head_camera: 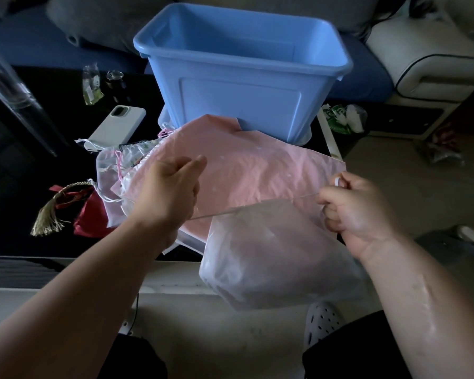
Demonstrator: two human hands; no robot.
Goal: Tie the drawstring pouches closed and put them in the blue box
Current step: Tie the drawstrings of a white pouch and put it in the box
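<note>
Up front in the head view, two bare hands pull one thin drawstring (253, 208) taut between them. The right hand (352, 207) is fisted tight around its end of the string, with a white loop poking out above the knuckles. The left hand (173, 187) is curled at the other end, thumb and fingers drawn together, though the pinch itself is hidden behind the palm. One frosted white pouch (274, 258) hangs from the string, below and between the hands, over the near table edge. Beneath it lies one large pink pouch (246, 165), flat on the dark table (25, 187) and touching the foot of the one blue box (241, 67), which stands open just behind it. Left of the pink pouch sits a small heap of clear pouches (118, 165) with pink and white cords; their exact number cannot be told. One red pouch (89, 214) with a gold tassel lies further left, and one white phone (117, 125) rests beside the box.
</note>
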